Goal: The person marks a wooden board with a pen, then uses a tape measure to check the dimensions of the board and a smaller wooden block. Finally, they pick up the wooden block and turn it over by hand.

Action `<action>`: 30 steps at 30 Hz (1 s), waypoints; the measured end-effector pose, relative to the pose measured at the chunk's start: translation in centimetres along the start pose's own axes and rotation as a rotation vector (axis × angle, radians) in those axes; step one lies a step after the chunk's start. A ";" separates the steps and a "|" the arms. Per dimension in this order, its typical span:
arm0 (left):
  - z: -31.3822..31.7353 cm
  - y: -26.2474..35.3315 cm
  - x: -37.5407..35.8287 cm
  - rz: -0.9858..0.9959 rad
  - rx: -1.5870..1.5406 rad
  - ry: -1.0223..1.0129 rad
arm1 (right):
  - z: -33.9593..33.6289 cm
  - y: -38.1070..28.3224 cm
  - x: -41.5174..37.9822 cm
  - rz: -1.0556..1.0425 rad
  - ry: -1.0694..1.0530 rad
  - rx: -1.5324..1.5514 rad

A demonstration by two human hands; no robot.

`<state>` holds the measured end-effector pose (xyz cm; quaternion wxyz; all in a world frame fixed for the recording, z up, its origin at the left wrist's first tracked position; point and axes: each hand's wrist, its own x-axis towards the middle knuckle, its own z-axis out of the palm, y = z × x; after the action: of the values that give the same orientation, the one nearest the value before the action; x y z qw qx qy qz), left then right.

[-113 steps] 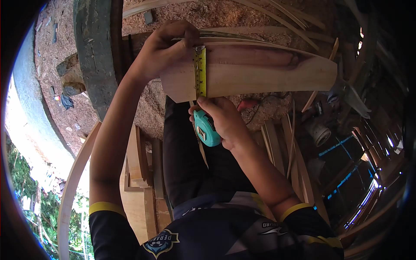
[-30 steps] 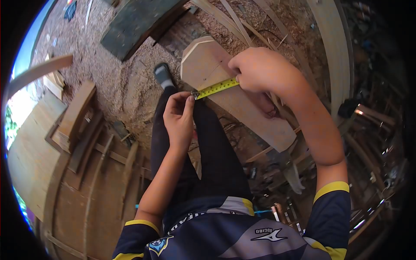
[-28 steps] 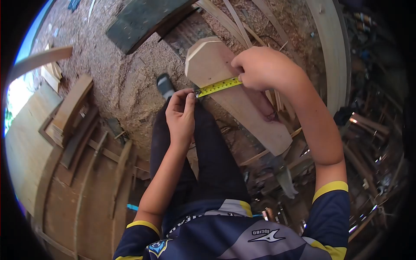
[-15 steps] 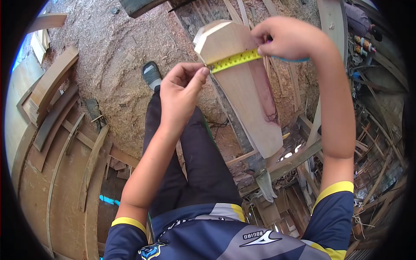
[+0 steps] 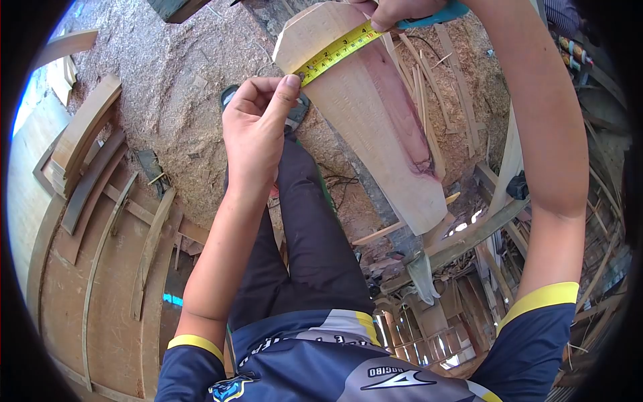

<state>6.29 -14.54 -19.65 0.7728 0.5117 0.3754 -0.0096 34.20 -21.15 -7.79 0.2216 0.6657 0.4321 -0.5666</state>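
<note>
A yellow tape measure lies stretched across the wide end of a tapered wooden board. Thumb and fingers of my left hand pinch the tape's hooked end at the board's left edge. At the far edge, my right hand grips the other end of the tape, with the blue tape case partly showing beneath the hand. The upper part of that hand is cut off by the frame. A reddish-brown strip of darker wood runs along the board's right side. The board rests on a long plank or beam.
Curved wooden pieces are stacked at the left, beside a large brown panel with ribs on it. Shavings cover the ground. Thin wood strips lie right of the board. Bottles and another person's striped sleeve appear at the upper right.
The view has shifted, so the board sits higher and looks larger. Both hands are higher in view, the right one now partly beyond the top edge. The tape still spans the board.
</note>
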 end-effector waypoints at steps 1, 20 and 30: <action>0.1 -0.1 0.0 0.005 -0.001 0.013 | 0.3 0.2 0.0 -0.026 0.038 -0.023; 1.3 -0.3 0.2 0.101 0.117 0.086 | 2.8 0.3 0.7 0.088 0.257 0.032; 0.2 0.9 1.0 -0.126 0.022 -0.020 | 2.5 0.3 0.4 0.102 0.207 0.094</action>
<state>7.48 -13.87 -19.51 0.7686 0.4955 0.3989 -0.0677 33.02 -23.16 -8.90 0.1730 0.7513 0.3913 -0.5025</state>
